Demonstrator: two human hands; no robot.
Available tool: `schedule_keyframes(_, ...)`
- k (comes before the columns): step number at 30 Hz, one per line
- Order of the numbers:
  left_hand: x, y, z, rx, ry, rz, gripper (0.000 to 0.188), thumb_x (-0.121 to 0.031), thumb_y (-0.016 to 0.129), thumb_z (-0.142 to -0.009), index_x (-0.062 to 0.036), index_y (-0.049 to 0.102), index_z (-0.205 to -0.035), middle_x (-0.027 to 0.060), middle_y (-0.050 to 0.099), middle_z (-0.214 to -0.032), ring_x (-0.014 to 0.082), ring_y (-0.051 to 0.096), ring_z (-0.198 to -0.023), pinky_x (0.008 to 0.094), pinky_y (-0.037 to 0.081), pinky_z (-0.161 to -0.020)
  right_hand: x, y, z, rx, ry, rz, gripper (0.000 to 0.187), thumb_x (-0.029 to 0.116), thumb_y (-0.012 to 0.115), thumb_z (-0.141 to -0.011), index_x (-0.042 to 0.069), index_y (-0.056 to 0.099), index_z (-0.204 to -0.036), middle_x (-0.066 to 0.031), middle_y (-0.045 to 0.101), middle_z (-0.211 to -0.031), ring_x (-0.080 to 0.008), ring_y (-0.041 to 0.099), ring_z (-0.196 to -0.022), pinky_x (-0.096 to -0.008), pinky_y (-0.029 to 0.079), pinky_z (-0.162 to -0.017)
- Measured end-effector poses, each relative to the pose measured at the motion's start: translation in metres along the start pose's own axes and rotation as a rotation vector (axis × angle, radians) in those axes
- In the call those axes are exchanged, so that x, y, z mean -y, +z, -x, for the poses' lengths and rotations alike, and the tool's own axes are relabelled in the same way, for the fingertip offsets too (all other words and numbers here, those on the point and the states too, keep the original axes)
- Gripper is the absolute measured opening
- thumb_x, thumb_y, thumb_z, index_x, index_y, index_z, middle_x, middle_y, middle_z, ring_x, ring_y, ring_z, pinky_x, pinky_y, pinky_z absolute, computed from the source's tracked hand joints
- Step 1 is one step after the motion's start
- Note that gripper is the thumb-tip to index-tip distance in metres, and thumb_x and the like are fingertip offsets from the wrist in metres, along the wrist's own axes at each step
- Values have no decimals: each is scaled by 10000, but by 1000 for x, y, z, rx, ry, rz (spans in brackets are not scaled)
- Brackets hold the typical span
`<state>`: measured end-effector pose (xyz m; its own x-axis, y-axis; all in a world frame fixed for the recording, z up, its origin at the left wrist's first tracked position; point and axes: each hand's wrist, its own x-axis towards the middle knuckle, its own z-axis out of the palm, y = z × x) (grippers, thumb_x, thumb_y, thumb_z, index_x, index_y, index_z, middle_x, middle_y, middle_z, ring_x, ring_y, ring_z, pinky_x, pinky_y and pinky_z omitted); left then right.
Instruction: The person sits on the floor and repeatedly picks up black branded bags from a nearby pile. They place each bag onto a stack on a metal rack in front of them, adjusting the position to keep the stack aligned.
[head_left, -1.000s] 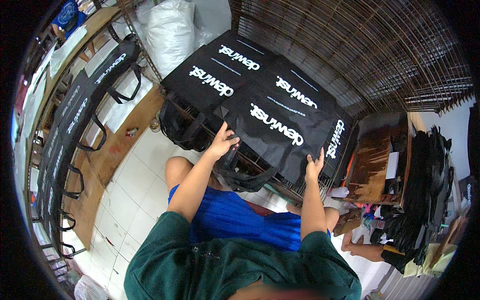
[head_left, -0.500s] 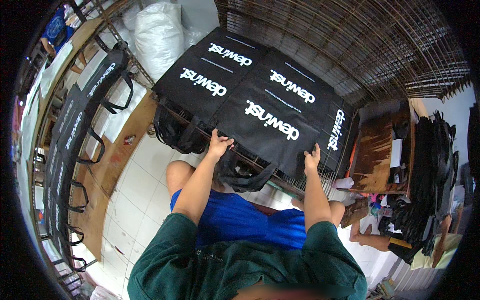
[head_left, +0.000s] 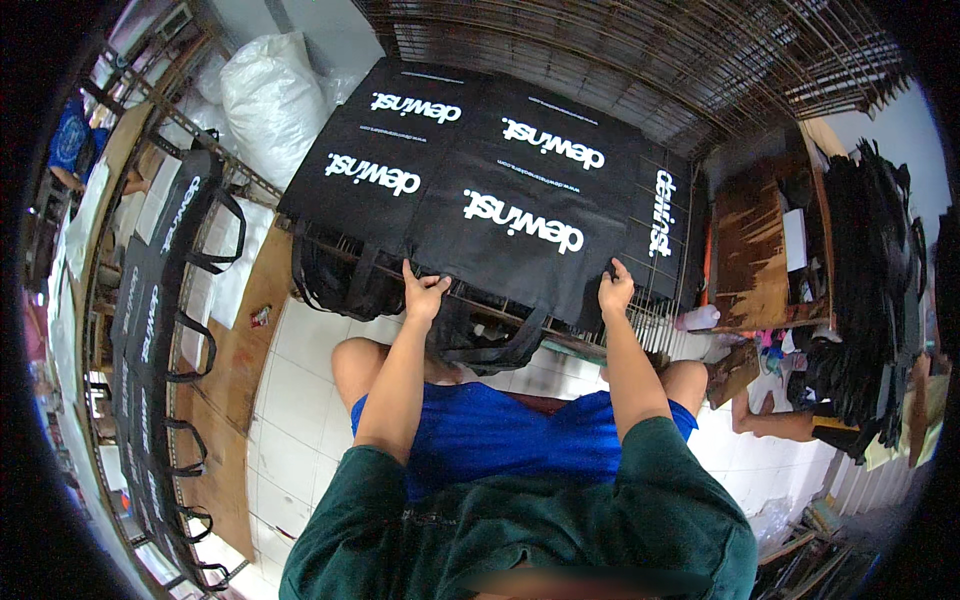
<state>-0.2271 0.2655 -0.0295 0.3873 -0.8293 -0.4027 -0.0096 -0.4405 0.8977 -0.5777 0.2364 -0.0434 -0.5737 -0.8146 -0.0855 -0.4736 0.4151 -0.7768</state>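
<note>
A black fabric bag [head_left: 520,215] with white lettering lies flat on a wire rack, over other black printed bags [head_left: 370,170]. My left hand [head_left: 426,294] grips its near edge by the left corner, the thumb toward the right and the index finger stretched along the cloth. Farther right, my right hand [head_left: 616,288] pinches the same edge near the right corner. The fingertips under the cloth are hidden. Below the edge, between my hands, hang black handles [head_left: 495,345]; more black straps [head_left: 345,280] hang at the left.
A wire grid [head_left: 640,60] rises behind the rack. Black bags with handles [head_left: 150,330] line a wooden shelf on the left, where another person in blue [head_left: 70,145] is visible. A white sack [head_left: 275,100] stands beyond; a wooden cabinet [head_left: 745,250] and hanging black strips [head_left: 875,280] are on the right.
The view has turned slightly, so the rack and bags sit a little farther left and higher in the picture. Both hands stay at the bag's near edge.
</note>
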Motion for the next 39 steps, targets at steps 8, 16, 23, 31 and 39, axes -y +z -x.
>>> schedule_keyframes(8,12,4,-7,40,12,103,1012,-21,703,-732,-55,-28,-1431,79,579,-868,160,555,-819,277,445,-799,-7,-2,-9,-23,-72,48,359,10,594,-772,42,602,-1129,-187,592,-1067,-287,605,-910,-346,467,-812)
schedule_keyframes(16,-3,9,0,47,-44,92,1008,-28,687,-753,-50,-62,-1427,72,600,-866,151,557,-814,277,417,-851,-18,-2,-20,3,-147,72,375,2,574,-769,32,591,-1143,-176,587,-1057,-303,602,-920,-352,468,-815)
schedule_keyframes(23,15,8,-11,36,-8,53,1001,-35,687,-756,-48,-54,-1428,67,600,-874,146,555,-815,277,415,-848,-15,-3,-16,19,-142,70,393,-8,580,-772,38,578,-1163,-169,580,-1030,-288,600,-851,-351,473,-778)
schedule_keyframes(31,12,13,-7,-24,86,8,962,-51,686,-763,-54,-3,-1435,67,610,-917,156,558,-853,295,420,-856,-16,-19,-8,14,-259,121,414,35,602,-791,46,541,-1200,-159,548,-1073,-271,599,-848,-349,477,-760)
schedule_keyframes(39,-8,23,22,-189,69,-290,976,-190,742,-718,-74,89,-1433,86,596,-952,202,574,-873,338,406,-879,-47,-122,31,164,-338,-222,361,58,611,-801,33,559,-1157,-122,594,-1002,-189,579,-853,-300,469,-771)
